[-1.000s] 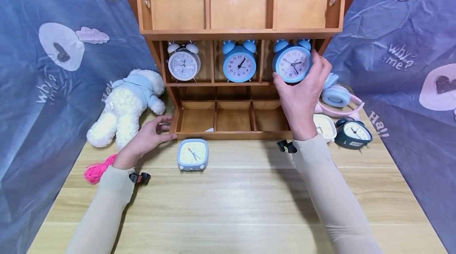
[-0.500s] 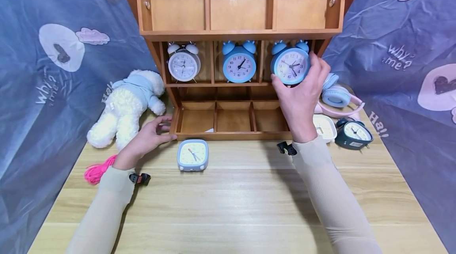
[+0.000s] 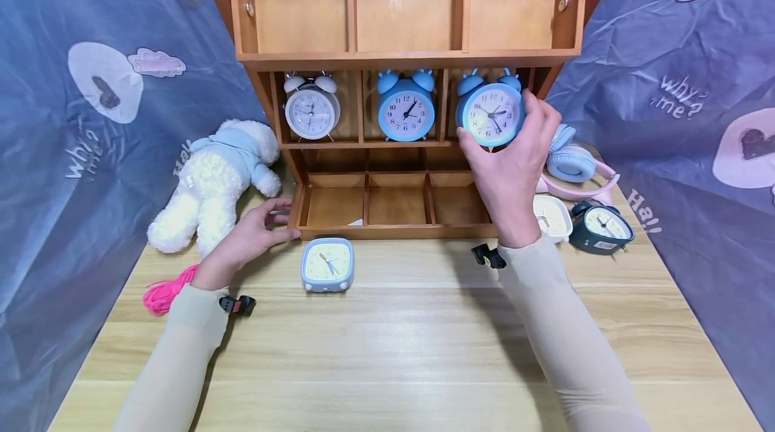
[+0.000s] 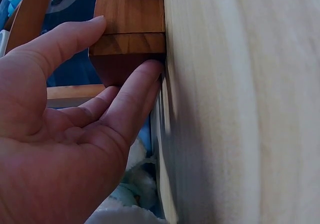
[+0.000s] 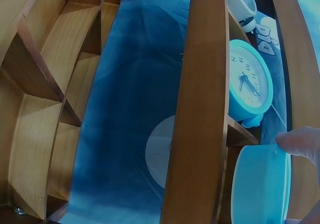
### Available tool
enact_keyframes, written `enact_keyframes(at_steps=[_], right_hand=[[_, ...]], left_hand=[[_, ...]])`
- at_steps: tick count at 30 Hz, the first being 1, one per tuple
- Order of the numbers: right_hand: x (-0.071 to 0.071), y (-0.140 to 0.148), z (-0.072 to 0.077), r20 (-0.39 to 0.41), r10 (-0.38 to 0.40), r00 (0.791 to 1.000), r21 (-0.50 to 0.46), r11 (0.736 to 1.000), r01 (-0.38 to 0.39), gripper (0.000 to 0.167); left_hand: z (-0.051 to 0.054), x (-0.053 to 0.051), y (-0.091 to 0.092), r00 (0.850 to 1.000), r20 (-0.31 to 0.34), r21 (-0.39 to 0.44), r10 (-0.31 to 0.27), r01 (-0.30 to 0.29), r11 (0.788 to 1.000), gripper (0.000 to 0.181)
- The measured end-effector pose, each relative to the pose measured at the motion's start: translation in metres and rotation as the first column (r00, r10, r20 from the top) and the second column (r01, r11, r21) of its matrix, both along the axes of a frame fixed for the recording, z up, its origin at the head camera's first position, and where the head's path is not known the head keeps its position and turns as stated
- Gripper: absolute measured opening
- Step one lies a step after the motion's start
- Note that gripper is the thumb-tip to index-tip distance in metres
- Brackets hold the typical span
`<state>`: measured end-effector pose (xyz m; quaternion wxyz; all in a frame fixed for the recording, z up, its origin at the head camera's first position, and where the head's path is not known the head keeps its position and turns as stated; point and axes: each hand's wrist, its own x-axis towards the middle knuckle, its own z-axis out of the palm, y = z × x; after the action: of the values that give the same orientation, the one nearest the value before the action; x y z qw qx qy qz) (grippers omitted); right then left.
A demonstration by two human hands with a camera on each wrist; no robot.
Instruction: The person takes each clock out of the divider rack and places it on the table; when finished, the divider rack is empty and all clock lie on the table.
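Two hands are gripping: the right hand [image 3: 514,164] is pinching the tilted clock [image 3: 490,114] at the shelf's [image 3: 393,231] mouth, two o'clock, ideally levelling it clear of the divider [image 3: 445,99], while the left hand [image 3: 255,235] is bracing the shelf at eight.

Right hand [image 5: 302,143] enters at right edge, only partly in frame. One fingertip rests on the rim of a turquoise round alarm clock [image 5: 257,186], seen side-on, dial not visible; a second one shows at the bottom corner by the same rim. Past a thin partition [image 5: 242,131]: turquoise twin-bell clock [image 5: 250,79], white dial, black hands, reading sideways. Beyond that, a white round clock [image 5: 242,2], cropped by the top edge. Row sits between two brown wooden boards, one mid-frame [image 5: 202,104], one far right [image 5: 302,64]. Left side: light-wood compartments [image 5: 35,144], silver screw [image 5: 19,211] low in the corner. Between those and the mid-frame board: blue cloth [image 5: 135,74], pale round patch [image 5: 159,154]. More cloth behind the clocks, white lettering [image 5: 266,37].
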<state>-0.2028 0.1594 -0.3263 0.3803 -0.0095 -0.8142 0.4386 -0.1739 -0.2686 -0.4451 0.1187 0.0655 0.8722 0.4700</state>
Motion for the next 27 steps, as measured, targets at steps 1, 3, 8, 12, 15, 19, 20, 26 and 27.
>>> enact_keyframes(at_steps=[1,3,8,12,15,19,20,26,27], right_hand=[[0.001,0.0,0.0,-0.003,0.0,1.0,0.002,1.0,0.0,0.094],[0.002,0.0,-0.001,-0.008,0.0,1.0,0.003,1.0,0.0,0.093],[0.006,0.0,-0.001,-0.014,0.007,1.0,0.012,1.0,-0.007,0.093],[0.009,0.0,-0.001,-0.01,0.011,1.0,0.022,1.0,-0.01,0.093],[0.013,-0.001,-0.001,0.003,0.016,1.0,0.024,1.0,-0.016,0.093],[0.017,-0.003,-0.003,0.014,0.03,0.999,0.027,0.999,-0.03,0.094],[0.018,-0.004,-0.003,0.013,0.034,0.999,0.028,0.999,-0.035,0.094],[0.023,-0.007,-0.008,0.018,0.045,0.999,0.046,0.998,-0.046,0.094],[0.024,-0.007,-0.009,0.014,0.05,0.999,0.055,0.997,-0.05,0.094]], left_hand=[[0.0,0.0,0.0,1.0,0.0,-0.003,-0.001,0.001,1.0,0.081],[0.0,0.0,0.0,1.0,0.0,-0.001,-0.001,0.001,1.0,0.081],[0.0,0.0,0.001,1.0,-0.005,0.007,-0.003,0.003,1.0,0.08],[-0.001,0.0,0.001,1.0,-0.004,0.011,-0.004,0.004,1.0,0.08],[-0.001,0.0,0.0,1.0,-0.002,0.007,-0.003,0.003,1.0,0.081],[0.0,0.0,0.0,1.0,0.002,0.004,-0.002,0.002,1.0,0.081],[0.0,0.0,0.0,1.0,0.002,0.004,-0.002,0.001,1.0,0.081],[-0.001,0.0,0.0,1.0,0.0,0.012,-0.002,0.002,1.0,0.081],[-0.002,0.0,0.0,1.0,-0.001,0.014,-0.002,0.002,1.0,0.081]])
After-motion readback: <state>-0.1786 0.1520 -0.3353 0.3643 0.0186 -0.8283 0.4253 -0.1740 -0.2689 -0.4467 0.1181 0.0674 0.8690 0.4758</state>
